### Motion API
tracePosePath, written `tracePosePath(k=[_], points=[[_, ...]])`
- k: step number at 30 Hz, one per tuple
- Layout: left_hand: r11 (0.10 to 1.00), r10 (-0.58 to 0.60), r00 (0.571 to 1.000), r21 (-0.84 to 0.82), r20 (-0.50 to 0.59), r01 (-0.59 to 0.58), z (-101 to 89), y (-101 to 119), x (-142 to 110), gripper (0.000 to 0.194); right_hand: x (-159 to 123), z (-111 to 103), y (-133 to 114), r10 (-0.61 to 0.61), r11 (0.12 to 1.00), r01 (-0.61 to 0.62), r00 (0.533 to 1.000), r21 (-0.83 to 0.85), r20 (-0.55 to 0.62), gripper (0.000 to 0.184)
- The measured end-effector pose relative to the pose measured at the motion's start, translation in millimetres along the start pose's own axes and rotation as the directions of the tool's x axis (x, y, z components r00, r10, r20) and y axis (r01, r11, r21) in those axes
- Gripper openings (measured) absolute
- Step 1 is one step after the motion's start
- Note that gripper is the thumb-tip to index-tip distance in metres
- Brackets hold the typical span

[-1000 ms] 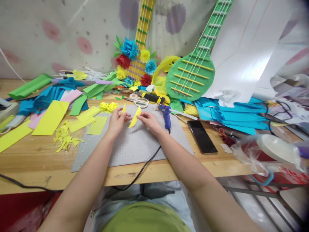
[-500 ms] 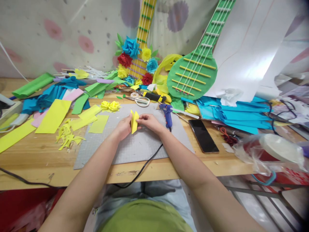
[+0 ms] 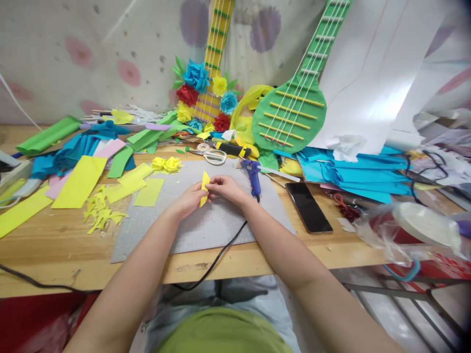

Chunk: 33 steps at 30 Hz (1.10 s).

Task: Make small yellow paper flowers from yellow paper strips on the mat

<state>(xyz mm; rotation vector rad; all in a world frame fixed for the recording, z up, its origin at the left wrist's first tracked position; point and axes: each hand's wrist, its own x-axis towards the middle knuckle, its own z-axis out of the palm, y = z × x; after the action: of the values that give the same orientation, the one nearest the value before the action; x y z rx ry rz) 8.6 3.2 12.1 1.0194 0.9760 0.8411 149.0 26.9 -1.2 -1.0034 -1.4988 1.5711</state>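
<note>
A small folded piece of yellow paper [image 3: 205, 182] stands between my hands, above the grey cutting mat [image 3: 228, 230]. My left hand [image 3: 190, 200] grips it from the left with the thumb across its face. From the right, my right hand [image 3: 223, 188] pinches its edge between thumb and fingertips. Beside my right hand lies a blue glue gun [image 3: 252, 177] with a glue stick in its back. Yellow paper flowers [image 3: 166, 164] and a flat yellow paper square [image 3: 149, 192] rest to the left of my hands.
White-handled scissors [image 3: 215, 157] and a black-and-yellow cutter [image 3: 232, 149] lie behind the mat. A phone [image 3: 309, 207] is on the right. Yellow scraps [image 3: 101, 213] lie left. A green paper lute [image 3: 290, 117] leans at the back. A black cord [image 3: 217, 264] crosses the table's front edge.
The yellow paper, showing two spread flaps before, is now pressed into a narrower fold. My fingers have closed in around it, and the view has shifted slightly.
</note>
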Motion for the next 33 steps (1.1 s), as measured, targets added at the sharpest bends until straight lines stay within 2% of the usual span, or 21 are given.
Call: tracePosePath(k=[4,7,9,11,13,16,19,23,25,29,33], points=[[0.99,0.066,0.998,0.123,-0.005,-0.065,4.3,0.1,-1.7,0.013,0.7,-0.5,2.0,-0.021,0.999,0.022,1.0,-0.044,0.021,0.029],[0.97,0.08,0.996,0.235,-0.038,-0.069,4.4,0.3,-1.6,0.006,2.4,-3.6,2.7,-0.09,0.983,0.075,0.992,-0.168,-0.084,0.029],[0.925,0.092,0.994,0.376,-0.057,-0.064,0.8,-0.8,-0.8,0.006,2.8,-5.8,1.4,-0.153,0.965,0.125,0.982,-0.23,-0.11,0.039],[0.818,0.157,0.985,0.568,-0.073,-0.088,-4.7,-2.4,-0.3,0.013,2.1,-7.1,-1.1,-0.213,0.941,0.18,0.973,-0.288,-0.086,0.038],[0.664,0.234,0.97,0.741,-0.07,-0.106,-10.2,-3.5,-0.7,0.024,0.9,-7.2,-3.9,-0.261,0.902,0.208,0.961,-0.378,-0.093,0.023],[0.467,0.255,0.962,0.883,-0.092,-0.039,-15.7,-1.7,-3.0,0.035,-0.2,-6.4,-6.1,-0.283,0.846,0.176,0.948,-0.504,-0.144,0.011],[0.339,0.24,0.964,0.94,-0.117,0.029,-18.0,2.6,-5.5,0.036,1.1,-7.4,-4.5,-0.274,0.808,0.135,0.948,-0.574,-0.163,0.01],[0.201,0.231,0.969,0.979,-0.089,0.042,-18.4,5.7,-7.2,0.031,2.8,-11.3,-0.4,-0.264,0.772,0.085,0.944,-0.63,-0.196,0.009],[0.143,0.219,0.973,0.989,-0.073,0.042,-17.5,5.6,-7.7,0.033,1.1,-12.1,-0.1,-0.278,0.769,0.1,0.941,-0.631,-0.191,0.012],[0.098,0.213,0.976,0.995,-0.039,0.018,-14.2,5.1,-9.3,0.033,-5.0,-9.7,-3.4,-0.338,0.729,0.203,0.937,-0.653,-0.085,0.032],[0.103,0.21,0.977,0.995,-0.026,0.004,-11.8,5.4,-10.3,0.033,-6.2,-6.2,-5.1,-0.346,0.676,0.237,0.938,-0.698,-0.017,0.013]])
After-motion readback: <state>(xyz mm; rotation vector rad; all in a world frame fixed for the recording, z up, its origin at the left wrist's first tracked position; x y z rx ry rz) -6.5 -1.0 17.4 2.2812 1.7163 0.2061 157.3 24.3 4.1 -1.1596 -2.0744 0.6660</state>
